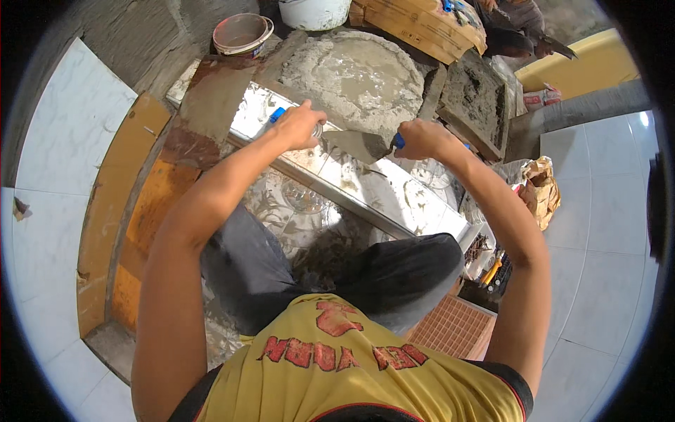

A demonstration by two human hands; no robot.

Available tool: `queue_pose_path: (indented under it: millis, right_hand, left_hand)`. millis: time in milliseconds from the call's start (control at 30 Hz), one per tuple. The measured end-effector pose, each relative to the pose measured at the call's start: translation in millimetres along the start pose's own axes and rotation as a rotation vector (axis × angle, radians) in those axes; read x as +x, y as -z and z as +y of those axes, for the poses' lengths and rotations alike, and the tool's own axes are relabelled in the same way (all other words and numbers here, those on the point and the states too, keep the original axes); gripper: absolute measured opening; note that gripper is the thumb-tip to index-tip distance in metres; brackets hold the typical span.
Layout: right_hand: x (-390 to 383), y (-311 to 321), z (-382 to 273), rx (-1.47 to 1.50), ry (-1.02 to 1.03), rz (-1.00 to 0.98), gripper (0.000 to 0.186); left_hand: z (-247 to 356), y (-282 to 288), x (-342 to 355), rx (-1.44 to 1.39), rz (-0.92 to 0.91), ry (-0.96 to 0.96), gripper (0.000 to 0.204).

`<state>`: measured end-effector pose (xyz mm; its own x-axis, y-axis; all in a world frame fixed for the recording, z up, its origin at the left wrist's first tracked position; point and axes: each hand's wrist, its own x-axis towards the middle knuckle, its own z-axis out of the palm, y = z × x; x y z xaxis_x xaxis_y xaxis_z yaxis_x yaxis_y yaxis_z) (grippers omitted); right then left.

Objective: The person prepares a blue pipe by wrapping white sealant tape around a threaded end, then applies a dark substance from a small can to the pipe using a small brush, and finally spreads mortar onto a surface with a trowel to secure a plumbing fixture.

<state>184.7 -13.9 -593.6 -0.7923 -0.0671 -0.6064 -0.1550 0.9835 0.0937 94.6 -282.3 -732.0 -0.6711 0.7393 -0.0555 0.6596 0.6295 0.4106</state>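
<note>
My right hand (pixel 422 139) is closed round the blue handle of a trowel (pixel 357 145). Its grey blade points left, above the white tiled ledge (pixel 358 184). To the left, my left hand (pixel 298 128) is closed, fingers curled near the blade's tip. A blue piece (pixel 277 114) shows behind that wrist and a small greyish round piece by the fingers; what it holds is unclear. Beyond both hands lies a broad heap of wet cement (pixel 362 70) with a watery middle.
A reddish bucket (pixel 241 35) and a white bucket (pixel 314 13) stand behind. A mortar tray (pixel 478 98), wooden box (pixel 415 27) and crumpled paper bag (pixel 539 193) lie rightward. Another person's hand (pixel 543 48) is at upper right. Wooden boards (pixel 116 239) lean left.
</note>
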Motion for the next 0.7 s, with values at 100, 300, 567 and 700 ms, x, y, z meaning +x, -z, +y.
queue_pose_path:
  millis: [100, 300, 567, 700]
  right_hand:
    - [-4, -3, -4, -0.066, -0.003, 0.073, 0.04]
    - [-12, -10, -9, -0.049, -0.03, 0.154, 0.037]
    - [-17, -29, 4, 0.043, 0.012, 0.267, 0.036]
    - [-15, -58, 36, 0.261, -0.066, 0.32, 0.037]
  left_hand:
    - [3, 0, 2, 0.003, 0.044, -0.009, 0.049]
    - [-18, -1, 0, -0.203, 0.099, 0.092, 0.051]
    - [-73, 7, -6, -0.895, 0.363, 0.278, 0.057]
    - [-146, -5, -28, -0.509, 0.683, 0.37, 0.059]
